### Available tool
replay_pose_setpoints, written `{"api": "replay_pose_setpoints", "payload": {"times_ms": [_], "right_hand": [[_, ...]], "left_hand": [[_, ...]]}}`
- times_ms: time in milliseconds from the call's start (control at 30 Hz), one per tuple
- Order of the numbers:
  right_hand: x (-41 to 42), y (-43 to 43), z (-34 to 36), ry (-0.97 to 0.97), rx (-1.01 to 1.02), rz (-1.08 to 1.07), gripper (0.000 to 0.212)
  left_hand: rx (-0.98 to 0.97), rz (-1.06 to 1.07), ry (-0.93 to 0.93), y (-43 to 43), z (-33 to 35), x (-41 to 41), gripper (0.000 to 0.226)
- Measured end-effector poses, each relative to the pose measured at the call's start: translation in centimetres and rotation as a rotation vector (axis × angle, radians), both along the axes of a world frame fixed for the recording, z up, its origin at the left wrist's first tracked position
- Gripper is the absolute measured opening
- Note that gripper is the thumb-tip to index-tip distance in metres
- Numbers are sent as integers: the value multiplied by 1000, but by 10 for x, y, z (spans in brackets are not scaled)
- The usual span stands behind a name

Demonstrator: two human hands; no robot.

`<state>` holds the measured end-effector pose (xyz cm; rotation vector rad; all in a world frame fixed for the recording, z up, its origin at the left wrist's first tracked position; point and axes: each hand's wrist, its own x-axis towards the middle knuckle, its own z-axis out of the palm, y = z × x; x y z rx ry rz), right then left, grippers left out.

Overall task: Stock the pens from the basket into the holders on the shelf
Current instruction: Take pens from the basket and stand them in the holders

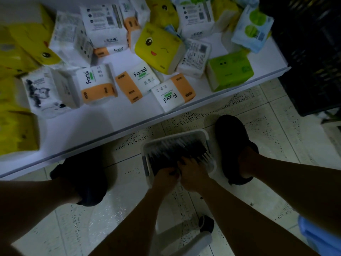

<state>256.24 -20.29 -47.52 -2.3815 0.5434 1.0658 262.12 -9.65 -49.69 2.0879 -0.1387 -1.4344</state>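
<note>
White shelf (88,128) with soft tissue packs (97,85) sits far left. On the tiled floor (276,130), a white plastic basket (184,134) holds dark pens (175,150). Left hand (164,179) grasps some pens; right hand (193,174) digs in beside it, and I cannot tell its grip.

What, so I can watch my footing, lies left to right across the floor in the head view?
left shoe → basket of pens → right shoe → black crate

white plastic basket (195,134); glossy speckled floor tiles (118,215); film-wrapped tissue packs (99,85).
</note>
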Motion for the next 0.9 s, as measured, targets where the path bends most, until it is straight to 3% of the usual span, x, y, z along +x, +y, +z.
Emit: {"api": "replay_pose_setpoints", "payload": {"times_ms": [167,267,367,500,600,700,767,900], "right_hand": [[2,5,-6,13,-16,-30,67],[3,3,-7,-5,29,-90,62],[3,2,-6,-39,54,-231,51],[4,2,2,-169,83,-485,18],[4,0,15,-160,47,-624,24],[5,0,30,-211,14,-668,17],[4,-2,40,-241,-4,-678,16],[3,2,57,-236,29,-612,38]], "left_hand": [[95,140,192,-9,6,12,33],[138,275,243,-10,7,12,42],[107,325,141,-6,11,10,29],[71,307,-21,1,24,14,18],[87,374,-55,8,34,21,32],[97,426,-3,14,50,23,12],[66,466,36,19,59,23,24],[-56,472,73,27,86,19,39]]}}
